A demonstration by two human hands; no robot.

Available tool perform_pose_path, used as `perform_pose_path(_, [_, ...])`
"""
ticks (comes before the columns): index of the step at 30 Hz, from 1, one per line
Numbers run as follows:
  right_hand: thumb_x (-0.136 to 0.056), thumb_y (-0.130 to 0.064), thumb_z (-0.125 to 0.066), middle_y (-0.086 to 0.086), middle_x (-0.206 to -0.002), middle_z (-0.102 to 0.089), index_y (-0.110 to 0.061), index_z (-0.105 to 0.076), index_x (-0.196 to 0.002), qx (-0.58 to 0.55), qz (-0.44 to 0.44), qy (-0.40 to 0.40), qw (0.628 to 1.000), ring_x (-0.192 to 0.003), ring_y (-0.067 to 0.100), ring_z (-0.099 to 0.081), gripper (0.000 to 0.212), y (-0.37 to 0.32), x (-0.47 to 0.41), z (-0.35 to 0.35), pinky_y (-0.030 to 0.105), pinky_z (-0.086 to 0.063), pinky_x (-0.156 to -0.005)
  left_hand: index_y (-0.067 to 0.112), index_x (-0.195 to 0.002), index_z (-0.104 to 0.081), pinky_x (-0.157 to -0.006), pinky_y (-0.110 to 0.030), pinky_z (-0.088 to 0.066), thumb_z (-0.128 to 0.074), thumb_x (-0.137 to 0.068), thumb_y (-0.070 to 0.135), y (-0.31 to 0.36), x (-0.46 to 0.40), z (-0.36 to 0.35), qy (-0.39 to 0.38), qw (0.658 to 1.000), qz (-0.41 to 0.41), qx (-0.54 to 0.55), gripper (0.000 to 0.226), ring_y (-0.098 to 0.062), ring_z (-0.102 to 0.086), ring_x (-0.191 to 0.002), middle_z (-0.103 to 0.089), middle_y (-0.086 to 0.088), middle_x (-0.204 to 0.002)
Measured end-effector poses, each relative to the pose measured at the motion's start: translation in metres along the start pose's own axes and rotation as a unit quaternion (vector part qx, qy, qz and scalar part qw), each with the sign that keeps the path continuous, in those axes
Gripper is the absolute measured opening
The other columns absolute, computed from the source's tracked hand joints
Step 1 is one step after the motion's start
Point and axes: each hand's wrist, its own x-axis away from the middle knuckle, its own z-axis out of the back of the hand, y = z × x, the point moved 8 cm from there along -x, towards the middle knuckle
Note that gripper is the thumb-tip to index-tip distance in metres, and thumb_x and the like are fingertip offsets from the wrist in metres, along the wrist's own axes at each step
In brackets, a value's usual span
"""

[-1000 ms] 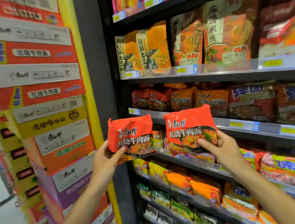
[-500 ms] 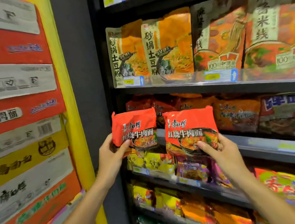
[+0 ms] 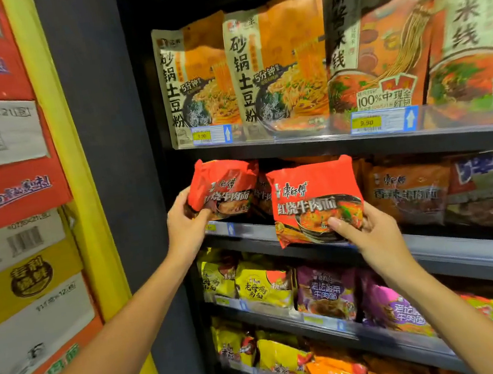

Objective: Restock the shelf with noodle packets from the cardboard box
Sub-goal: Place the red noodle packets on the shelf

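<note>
While the left hand [image 3: 186, 225] grips one red noodle packet [image 3: 223, 186] at the shelf [image 3: 433, 252] mouth, the right hand [image 3: 365, 231] pinches a second packet [image 3: 311, 191] just outside. Best to slide the left one in upright first, label facing out.

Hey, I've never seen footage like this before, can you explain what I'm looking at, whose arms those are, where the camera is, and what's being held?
There is no machine here: a person wears a wide-angle camera on the head, so you look forward and down along that person's own bare arms at a shop shelf. The left hand has its grip on a red noodle packet at the left end of the middle shelf, where similar red and orange packets already stand. The right hand pinches a second red noodle packet by its lower edge, in front of that row. Taller noodle bags fill the shelf above, yellow and purple packets the shelves below. Printed cardboard boxes are stacked at the left.
</note>
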Motion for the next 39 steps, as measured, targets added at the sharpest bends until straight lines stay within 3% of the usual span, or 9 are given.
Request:
perform_pose_path(10, [-0.087,-0.013,-0.071,-0.015,-0.104,-0.075,-0.023,-0.064,-0.116,0.018,-0.001,-0.004,1.0,-0.098,0.003,-0.07,0.032,0.015,-0.022,0.003,0.012,-0.053,-0.078,0.018,-0.116,-0.06,-0.075,-0.015,-0.045,-0.067,-0.085,-0.002,-0.053,-0.046,-0.039,-0.037,0.992,0.048,-0.108,0.037,-0.019,-0.063,-0.099,-0.066,0.0,-0.102])
perform_pose_path(12, [-0.087,-0.014,-0.071,-0.015,-0.106,-0.074,-0.025,-0.064,-0.117,0.019,0.002,-0.011,1.0,-0.099,0.003,-0.07,0.033,0.017,-0.026,0.0,0.013,-0.053,-0.079,0.015,-0.11,-0.057,-0.067,-0.018,-0.044,-0.067,-0.088,0.005,-0.065,-0.055,-0.041,-0.026,0.986,0.077,-0.143,0.026,-0.022,-0.064,-0.096,-0.065,-0.001,-0.097])
perform_pose_path(14, [-0.087,-0.013,-0.071,-0.014,-0.106,-0.075,-0.022,-0.064,-0.119,0.013,0.003,-0.018,1.0,-0.1,0.004,-0.07,0.034,0.021,-0.029,-0.005,0.013,-0.053,-0.08,0.012,-0.109,-0.051,-0.072,-0.029,-0.049,-0.064,-0.09,0.01,-0.071,-0.062,-0.04,-0.004,0.977,0.099,-0.19,0.023,-0.028,-0.062,-0.101,-0.062,-0.006,-0.105])
perform_pose_path(17, [-0.087,-0.011,-0.071,-0.011,-0.107,-0.075,-0.018,-0.064,-0.121,0.008,0.004,-0.028,1.0,-0.101,0.007,-0.07,0.035,0.024,-0.035,-0.015,0.014,-0.053,-0.081,0.005,-0.135,-0.037,-0.096,-0.043,-0.048,-0.064,-0.09,0.01,-0.068,-0.067,-0.04,0.029,0.953,0.077,-0.292,0.052,-0.034,-0.05,-0.125,-0.044,-0.014,-0.139])
perform_pose_path(22, [-0.089,-0.01,-0.07,-0.01,-0.106,-0.075,-0.018,-0.064,-0.119,0.003,0.006,-0.037,0.999,-0.1,0.006,-0.07,0.032,0.027,-0.042,-0.045,0.014,-0.053,-0.08,0.01,-0.155,-0.01,-0.097,-0.044,-0.05,-0.069,-0.086,0.009,-0.054,-0.061,-0.042,0.079,0.938,0.044,-0.336,0.09,-0.036,-0.044,-0.132,-0.02,-0.014,-0.159])
perform_pose_path(28, [-0.089,-0.006,-0.071,-0.005,-0.105,-0.076,-0.019,-0.065,-0.118,-0.044,-0.057,-0.05,0.996,-0.099,0.01,-0.072,0.032,0.033,-0.056,-0.075,0.025,-0.056,-0.086,0.01,-0.145,-0.031,-0.103,-0.039,-0.048,-0.07,-0.084,0.005,-0.043,-0.049,-0.042,0.091,0.949,-0.059,-0.295,0.073,-0.025,-0.035,-0.139,-0.021,-0.005,-0.154])
perform_pose_path(31, [-0.088,-0.006,-0.071,0.001,-0.107,-0.076,-0.014,-0.065,-0.121,-0.063,-0.107,-0.08,0.989,-0.102,0.017,-0.072,0.034,0.04,-0.061,-0.087,0.033,-0.054,-0.089,0.011,-0.145,-0.034,-0.113,-0.026,-0.032,-0.063,-0.09,0.005,-0.041,-0.04,-0.047,0.056,0.954,-0.109,-0.273,0.062,-0.017,-0.022,-0.146,-0.02,-0.002,-0.156])
perform_pose_path(34, [-0.091,-0.009,-0.068,0.007,-0.108,-0.076,-0.01,-0.067,-0.119,-0.092,-0.17,-0.103,0.976,-0.104,0.023,-0.071,0.028,0.05,-0.06,-0.094,0.04,-0.055,-0.092,0.014,-0.138,-0.041,-0.105,-0.005,-0.022,-0.06,-0.091,0.004,-0.036,-0.029,-0.043,0.041,0.951,-0.147,-0.27,0.052,-0.012,-0.019,-0.144,-0.024,0.002,-0.152])
perform_pose_path(39, [-0.09,-0.012,-0.069,0.011,-0.107,-0.075,-0.007,-0.069,-0.114,-0.112,-0.209,-0.079,0.968,-0.102,0.026,-0.072,0.025,0.057,-0.071,-0.095,0.045,-0.054,-0.095,0.016,-0.123,-0.052,-0.088,-0.023,-0.05,-0.059,-0.089,0.006,-0.04,-0.015,-0.034,0.015,0.938,-0.173,-0.301,0.035,-0.014,-0.036,-0.126,-0.037,0.002,-0.134])
